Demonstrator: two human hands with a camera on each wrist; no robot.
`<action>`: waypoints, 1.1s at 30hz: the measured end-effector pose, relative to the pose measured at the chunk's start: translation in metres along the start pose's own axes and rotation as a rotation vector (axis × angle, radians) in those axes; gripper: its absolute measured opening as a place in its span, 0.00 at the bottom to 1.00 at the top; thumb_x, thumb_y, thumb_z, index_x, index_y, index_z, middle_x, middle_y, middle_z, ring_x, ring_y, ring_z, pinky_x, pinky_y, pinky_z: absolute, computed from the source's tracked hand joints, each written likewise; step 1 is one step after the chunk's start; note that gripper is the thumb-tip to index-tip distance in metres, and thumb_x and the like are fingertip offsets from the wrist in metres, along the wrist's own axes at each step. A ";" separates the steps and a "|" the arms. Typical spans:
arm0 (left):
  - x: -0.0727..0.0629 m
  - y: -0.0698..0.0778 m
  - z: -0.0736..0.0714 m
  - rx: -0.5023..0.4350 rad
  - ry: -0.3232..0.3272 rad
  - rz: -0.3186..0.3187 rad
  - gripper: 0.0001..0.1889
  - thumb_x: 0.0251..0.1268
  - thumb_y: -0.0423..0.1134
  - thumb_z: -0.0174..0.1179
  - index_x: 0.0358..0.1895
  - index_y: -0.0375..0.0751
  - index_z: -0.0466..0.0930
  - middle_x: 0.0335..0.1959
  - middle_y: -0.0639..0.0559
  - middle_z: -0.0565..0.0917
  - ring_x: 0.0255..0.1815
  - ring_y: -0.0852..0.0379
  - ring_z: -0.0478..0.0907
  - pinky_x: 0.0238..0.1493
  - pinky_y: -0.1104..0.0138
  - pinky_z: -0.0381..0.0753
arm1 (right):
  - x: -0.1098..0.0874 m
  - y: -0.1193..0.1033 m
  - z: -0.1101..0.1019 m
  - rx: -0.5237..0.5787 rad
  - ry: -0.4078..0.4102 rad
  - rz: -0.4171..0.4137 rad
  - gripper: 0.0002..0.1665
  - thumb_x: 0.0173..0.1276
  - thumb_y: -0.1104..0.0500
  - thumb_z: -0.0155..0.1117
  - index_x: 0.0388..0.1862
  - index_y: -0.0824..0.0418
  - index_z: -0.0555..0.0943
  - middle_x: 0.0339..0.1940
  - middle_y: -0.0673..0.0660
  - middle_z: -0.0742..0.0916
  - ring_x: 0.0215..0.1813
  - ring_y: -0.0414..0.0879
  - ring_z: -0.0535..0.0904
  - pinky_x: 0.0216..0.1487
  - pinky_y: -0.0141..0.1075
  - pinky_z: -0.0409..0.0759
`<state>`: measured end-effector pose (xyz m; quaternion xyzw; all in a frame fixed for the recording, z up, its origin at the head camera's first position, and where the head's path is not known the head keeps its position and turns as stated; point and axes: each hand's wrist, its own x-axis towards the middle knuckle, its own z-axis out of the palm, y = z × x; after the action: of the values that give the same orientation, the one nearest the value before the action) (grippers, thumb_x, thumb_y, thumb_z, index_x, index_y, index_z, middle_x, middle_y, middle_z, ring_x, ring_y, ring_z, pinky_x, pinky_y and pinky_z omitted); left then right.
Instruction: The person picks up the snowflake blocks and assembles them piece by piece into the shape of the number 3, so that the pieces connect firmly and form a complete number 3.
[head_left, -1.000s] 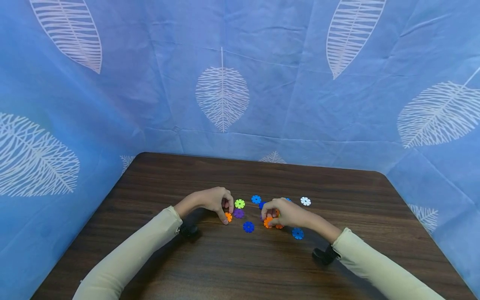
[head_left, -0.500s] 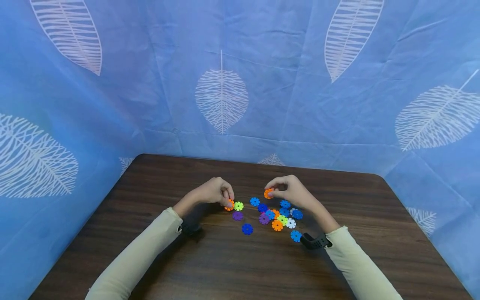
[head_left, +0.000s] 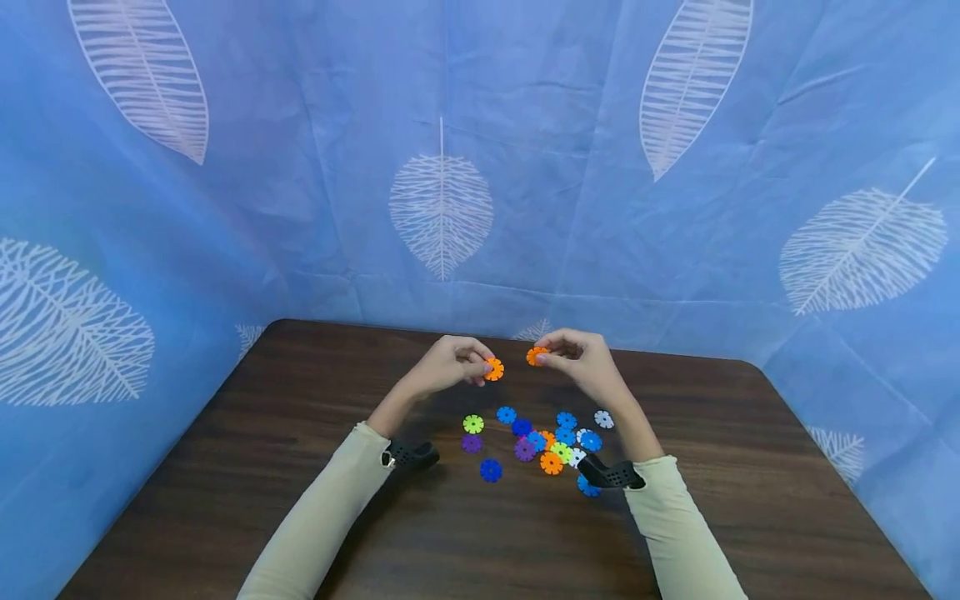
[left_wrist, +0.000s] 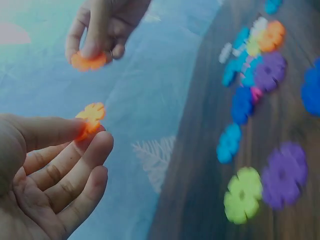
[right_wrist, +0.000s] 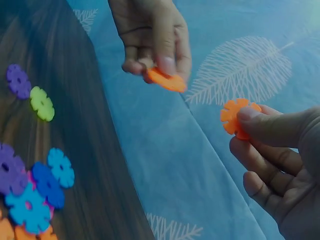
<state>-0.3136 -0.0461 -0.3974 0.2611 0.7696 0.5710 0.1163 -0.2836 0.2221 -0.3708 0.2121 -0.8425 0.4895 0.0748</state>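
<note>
Between thumb and fingers, my left hand [head_left: 447, 364] pinches an orange notched disc [head_left: 494, 369], raised above the far part of the table. Across a small gap, my right hand [head_left: 587, 360] pinches a second orange notched disc [head_left: 536, 356] at about the same height. The two discs are apart. Both wrist views show them facing each other: the left hand's disc [left_wrist: 91, 120] is tilted, and the right hand's disc [right_wrist: 237, 117] shows its notched rim, with the thumb over its middle.
Loose notched discs lie on the dark wood table [head_left: 360, 533]: a lime disc [head_left: 473, 424], a purple disc [head_left: 472, 443], a dark blue disc [head_left: 491, 470], and an overlapping cluster around another orange disc [head_left: 551, 463]. A white disc [head_left: 603, 419] lies right of them. Blue cloth [head_left: 570, 250] hangs behind.
My left hand has lifted its orange disc off the table and moved right. My right hand has picked an orange disc from the cluster and raised it. The hands are closer together.
</note>
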 end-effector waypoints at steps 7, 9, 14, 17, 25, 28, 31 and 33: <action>0.011 0.006 0.007 -0.084 0.054 0.007 0.10 0.75 0.35 0.60 0.53 0.34 0.81 0.38 0.37 0.89 0.33 0.55 0.88 0.43 0.59 0.88 | 0.005 0.003 0.011 0.099 0.037 -0.018 0.08 0.68 0.66 0.70 0.44 0.68 0.83 0.43 0.68 0.89 0.42 0.53 0.88 0.42 0.30 0.86; 0.013 0.008 0.008 -0.112 0.070 0.011 0.11 0.74 0.34 0.60 0.53 0.33 0.82 0.36 0.41 0.89 0.33 0.55 0.88 0.42 0.60 0.88 | 0.006 0.004 0.014 0.115 0.046 -0.014 0.08 0.68 0.66 0.70 0.44 0.69 0.83 0.43 0.69 0.88 0.41 0.51 0.88 0.43 0.29 0.86; 0.018 0.012 0.007 -0.138 0.093 0.044 0.11 0.74 0.34 0.61 0.53 0.32 0.85 0.35 0.45 0.89 0.32 0.55 0.87 0.41 0.60 0.89 | 0.008 0.004 0.018 0.136 0.072 -0.028 0.08 0.69 0.67 0.69 0.44 0.70 0.82 0.43 0.72 0.87 0.39 0.38 0.86 0.43 0.28 0.86; 0.019 0.013 0.005 -0.126 0.102 0.058 0.12 0.73 0.35 0.62 0.53 0.33 0.86 0.35 0.45 0.89 0.32 0.54 0.86 0.39 0.62 0.89 | 0.009 0.002 0.019 0.139 0.092 -0.051 0.07 0.68 0.68 0.69 0.44 0.70 0.82 0.43 0.72 0.87 0.38 0.36 0.85 0.42 0.27 0.85; 0.019 0.013 0.009 -0.146 0.096 0.019 0.15 0.73 0.36 0.62 0.56 0.32 0.85 0.37 0.41 0.89 0.38 0.39 0.86 0.42 0.60 0.89 | 0.011 0.005 0.021 0.149 0.083 -0.095 0.06 0.69 0.70 0.67 0.44 0.69 0.83 0.43 0.72 0.86 0.42 0.46 0.87 0.43 0.30 0.86; 0.019 0.012 0.010 -0.163 0.097 0.002 0.15 0.74 0.36 0.62 0.57 0.32 0.84 0.37 0.38 0.89 0.35 0.45 0.87 0.44 0.56 0.89 | 0.011 0.007 0.022 0.122 0.082 -0.099 0.06 0.69 0.69 0.67 0.44 0.67 0.84 0.43 0.69 0.87 0.42 0.49 0.87 0.43 0.33 0.87; 0.019 0.012 0.010 -0.186 0.084 -0.001 0.16 0.73 0.33 0.62 0.60 0.31 0.82 0.39 0.37 0.89 0.38 0.43 0.87 0.47 0.54 0.89 | 0.010 0.007 0.022 0.101 0.085 -0.095 0.05 0.69 0.66 0.69 0.43 0.65 0.86 0.42 0.67 0.88 0.41 0.48 0.87 0.43 0.33 0.86; 0.019 0.011 0.010 -0.195 0.077 0.004 0.17 0.72 0.32 0.62 0.61 0.33 0.82 0.41 0.38 0.89 0.42 0.38 0.87 0.47 0.56 0.90 | 0.010 0.006 0.021 0.090 0.089 -0.090 0.05 0.69 0.64 0.70 0.42 0.64 0.87 0.42 0.66 0.89 0.41 0.46 0.86 0.42 0.32 0.86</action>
<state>-0.3220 -0.0252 -0.3882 0.2280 0.7138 0.6529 0.1104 -0.2936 0.2034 -0.3830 0.2307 -0.8051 0.5321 0.1243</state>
